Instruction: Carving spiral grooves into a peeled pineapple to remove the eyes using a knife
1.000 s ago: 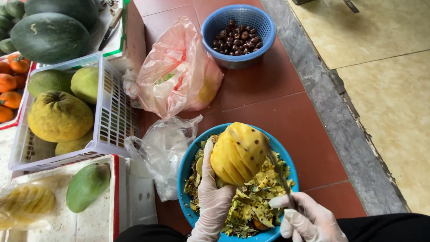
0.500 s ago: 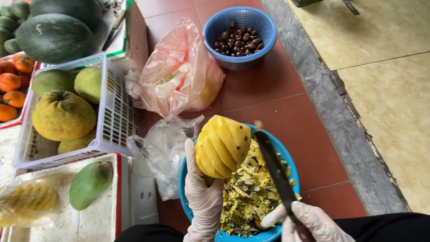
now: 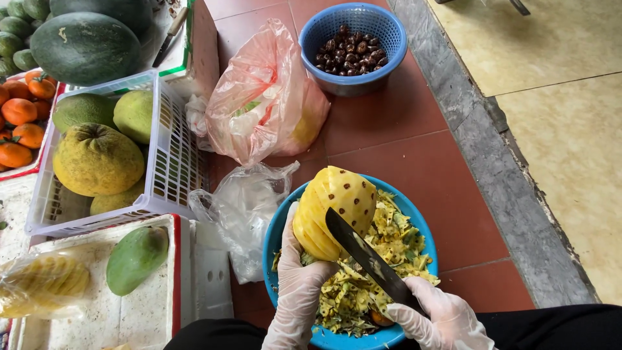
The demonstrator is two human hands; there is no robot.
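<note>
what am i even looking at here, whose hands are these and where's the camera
There is no machine here. The camera sits on a person's head and looks down, so the two gloved hands at the bottom are that person's own.

The left hand holds a peeled yellow pineapple over a blue bowl full of peel scraps. The right hand grips a dark knife whose blade lies against the fruit.

On the red tiled floor lie a pink plastic bag, a clear bag and a blue basket of dark nuts. To the left, a white crate holds large green-yellow fruits, with watermelons behind it.
</note>
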